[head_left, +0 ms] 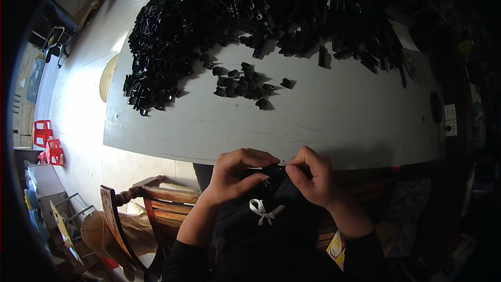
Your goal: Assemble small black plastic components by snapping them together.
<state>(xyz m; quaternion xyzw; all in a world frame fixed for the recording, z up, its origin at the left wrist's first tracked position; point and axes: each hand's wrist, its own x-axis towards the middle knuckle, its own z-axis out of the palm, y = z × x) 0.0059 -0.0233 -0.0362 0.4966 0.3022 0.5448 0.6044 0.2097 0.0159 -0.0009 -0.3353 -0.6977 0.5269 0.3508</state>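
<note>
A single wide fisheye view looks down from the person's head, facing forward and downward over the near edge of the grey desk (pixel 323 120). The left hand (pixel 237 175) and right hand (pixel 310 175) sit close beneath the lens, low in the picture's centre. The heap of small black parts (pixel 250 15) lies farther off toward the top. Straight edges bend toward the dark rim, with the floor (pixel 78 120) showing at left.

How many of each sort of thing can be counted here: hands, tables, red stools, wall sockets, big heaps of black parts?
Hands: 2, left hand and right hand
Table: 1
Red stools: 2
Wall sockets: 2
Big heap of black parts: 1
Total: 8
</note>
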